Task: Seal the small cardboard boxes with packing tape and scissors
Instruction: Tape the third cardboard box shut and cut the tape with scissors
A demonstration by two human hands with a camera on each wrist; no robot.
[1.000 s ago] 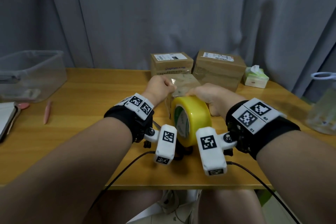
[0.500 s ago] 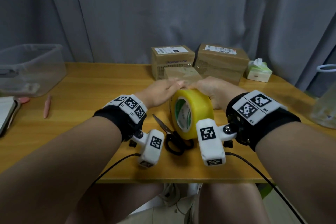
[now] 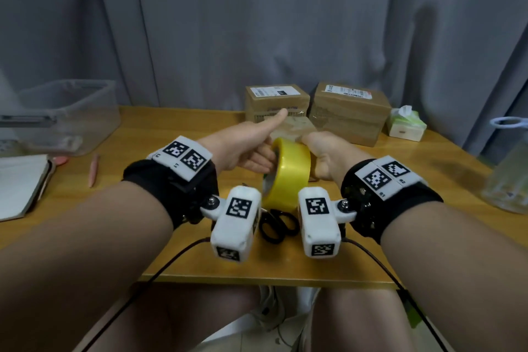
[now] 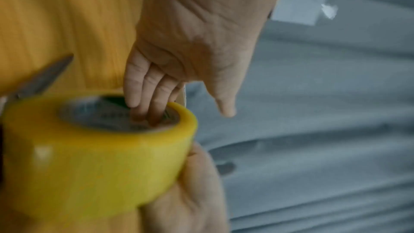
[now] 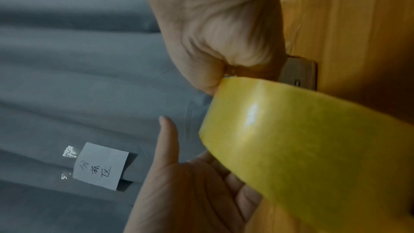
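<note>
A yellow packing tape roll (image 3: pixel 289 171) is held on edge between both hands above the table, near its front. My left hand (image 3: pixel 248 148) has its fingers (image 4: pixel 143 95) hooked into the roll's core (image 4: pixel 112 114), thumb sticking out away from it. My right hand (image 3: pixel 323 151) grips the roll's right side, its curled fingers (image 5: pixel 224 50) at the roll's rim (image 5: pixel 226 81). Black-handled scissors (image 3: pixel 277 226) lie on the table under the roll. A small cardboard box (image 3: pixel 297 126) sits just behind the hands, mostly hidden.
Two bigger taped boxes (image 3: pixel 275 103) (image 3: pixel 350 113) stand at the table's back, a tissue box (image 3: pixel 405 126) to their right. A clear plastic bin (image 3: pixel 65 114), a notebook (image 3: pixel 20 186) and a pink pen (image 3: pixel 93 170) lie left; a bottle (image 3: pixel 511 180) stands right.
My left hand left the top of the roll and slid its fingers into the core, thumb now raised. The right hand kept its hold on the roll.
</note>
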